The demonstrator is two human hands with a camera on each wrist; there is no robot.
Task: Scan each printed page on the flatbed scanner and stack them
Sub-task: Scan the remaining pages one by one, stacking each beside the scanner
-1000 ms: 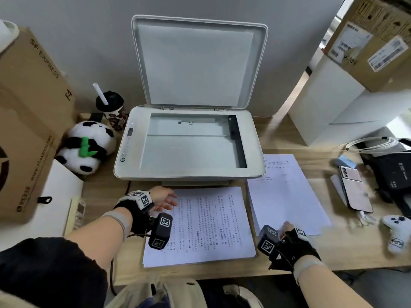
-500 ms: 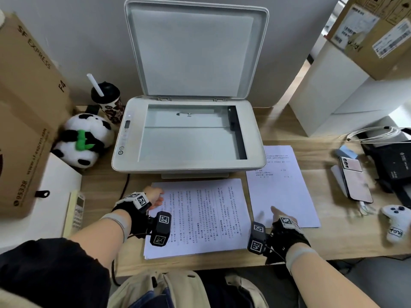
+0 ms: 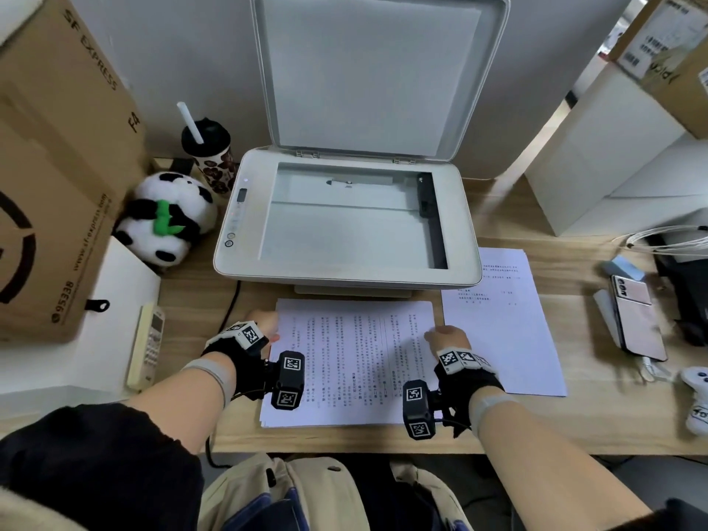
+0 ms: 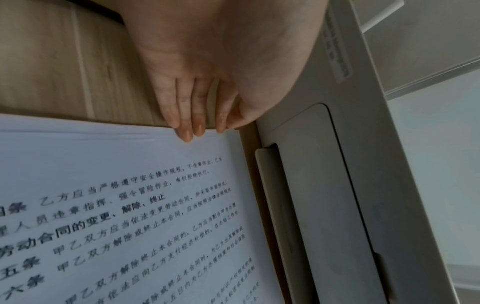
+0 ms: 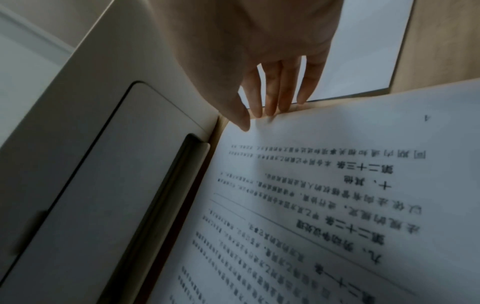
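The white flatbed scanner stands at the back of the desk with its lid raised and its glass bare. A stack of printed pages lies in front of it. My left hand lies at the stack's left edge; in the left wrist view its straight fingertips rest on that edge. My right hand is at the stack's right edge; in the right wrist view its thumb lies on the top page with the fingers behind the edge, pinching it. Another printed sheet lies to the right.
A plush panda, a lidded cup with a straw and a large cardboard box crowd the left. A remote lies by the box. A phone, cables and a white game controller sit at the right.
My right hand has left the right-hand sheet and moved left to the centre stack's right edge. My left hand has settled on the stack's left edge. The head view has drawn closer.
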